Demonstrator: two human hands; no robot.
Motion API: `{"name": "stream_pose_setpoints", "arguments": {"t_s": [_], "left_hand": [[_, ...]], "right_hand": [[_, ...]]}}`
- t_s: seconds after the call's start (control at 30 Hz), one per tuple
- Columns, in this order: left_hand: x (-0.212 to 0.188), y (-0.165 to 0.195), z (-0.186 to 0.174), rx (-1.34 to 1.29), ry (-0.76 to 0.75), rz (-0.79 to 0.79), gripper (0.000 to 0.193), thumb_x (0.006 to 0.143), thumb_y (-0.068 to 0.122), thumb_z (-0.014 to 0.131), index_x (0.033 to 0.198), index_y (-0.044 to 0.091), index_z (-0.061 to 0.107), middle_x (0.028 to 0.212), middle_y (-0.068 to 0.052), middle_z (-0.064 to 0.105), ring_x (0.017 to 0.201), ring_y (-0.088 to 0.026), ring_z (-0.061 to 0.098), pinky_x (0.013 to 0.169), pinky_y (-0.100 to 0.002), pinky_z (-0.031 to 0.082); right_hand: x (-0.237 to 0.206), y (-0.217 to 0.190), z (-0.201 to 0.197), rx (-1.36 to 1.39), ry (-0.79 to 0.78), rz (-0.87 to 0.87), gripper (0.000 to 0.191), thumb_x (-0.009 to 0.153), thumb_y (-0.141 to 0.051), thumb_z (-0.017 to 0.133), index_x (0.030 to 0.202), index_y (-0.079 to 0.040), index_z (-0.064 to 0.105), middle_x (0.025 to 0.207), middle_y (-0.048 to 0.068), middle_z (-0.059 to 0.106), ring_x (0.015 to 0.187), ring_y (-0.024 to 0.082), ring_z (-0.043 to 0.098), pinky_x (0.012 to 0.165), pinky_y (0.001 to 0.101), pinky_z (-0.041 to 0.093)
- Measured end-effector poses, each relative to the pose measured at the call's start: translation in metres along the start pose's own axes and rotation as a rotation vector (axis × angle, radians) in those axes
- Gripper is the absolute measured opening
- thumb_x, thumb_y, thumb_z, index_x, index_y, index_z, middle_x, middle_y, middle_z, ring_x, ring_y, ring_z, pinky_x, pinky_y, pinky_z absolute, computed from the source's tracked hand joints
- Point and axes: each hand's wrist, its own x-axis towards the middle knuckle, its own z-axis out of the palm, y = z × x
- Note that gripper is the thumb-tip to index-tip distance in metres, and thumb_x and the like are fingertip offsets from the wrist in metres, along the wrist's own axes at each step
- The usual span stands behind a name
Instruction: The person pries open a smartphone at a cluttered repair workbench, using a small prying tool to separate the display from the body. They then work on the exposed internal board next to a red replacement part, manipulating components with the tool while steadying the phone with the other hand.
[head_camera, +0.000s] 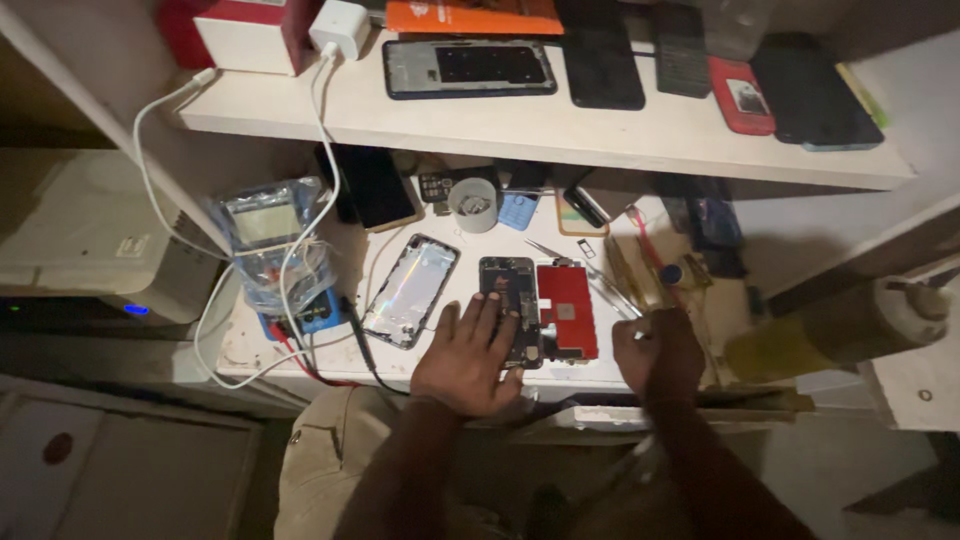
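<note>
our left hand (467, 357) lies flat, fingers apart, on the opened phone (510, 312), long axis near-to-far; our right hand (657, 350), just right, is clamped on a thin tool (636, 322).

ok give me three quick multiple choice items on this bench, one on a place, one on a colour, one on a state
1. Where does the left hand rest?
A on the opened phone
B on the upper shelf
C on the meter

2. What colour is the panel beside the opened phone?
A green
B red
C white

3. How is the right hand?
A flat and open
B closed around a small tool
C off the bench

Answers: 1 A, its fingers lie over the phone's lower edge. 2 B, the panel shows plain red. 3 B, the fist is curled with a thin tip poking out.
</note>
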Motion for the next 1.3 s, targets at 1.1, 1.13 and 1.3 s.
{"name": "stream_pose_setpoints", "arguments": {"t_s": [1.1,1.13,1.3], "left_hand": [[0.002,0.004,-0.015,0.036,-0.120,-0.130,0.077,0.093,0.055,0.040,0.149,0.001,0.041,0.150,-0.030,0.039,0.142,-0.041,0.035,0.116,-0.062,0.023],[0.002,0.005,-0.015,0.038,-0.126,-0.128,0.077,0.094,0.055,0.040,0.149,0.001,0.041,0.150,-0.029,0.040,0.143,-0.040,0.035,0.116,-0.062,0.023],[0.002,0.004,-0.013,0.028,-0.108,-0.116,0.077,0.094,0.056,0.042,0.147,0.001,0.043,0.149,-0.029,0.040,0.142,-0.041,0.036,0.115,-0.062,0.024]], "right_hand": [[-0.004,-0.013,-0.013,0.200,0.069,-0.073,0.016,0.084,-0.022,0.079,0.088,-0.012,0.068,0.092,0.008,0.071,0.069,0.023,0.068,0.064,0.0364,0.056],[-0.003,-0.012,-0.012,0.202,0.069,-0.069,0.017,0.084,-0.022,0.080,0.089,-0.012,0.068,0.093,0.008,0.071,0.069,0.022,0.068,0.064,0.0360,0.056],[-0.004,-0.008,-0.009,0.136,0.003,-0.041,0.016,0.084,-0.022,0.080,0.088,-0.013,0.068,0.092,0.008,0.070,0.070,0.023,0.069,0.064,0.0356,0.055]]}}
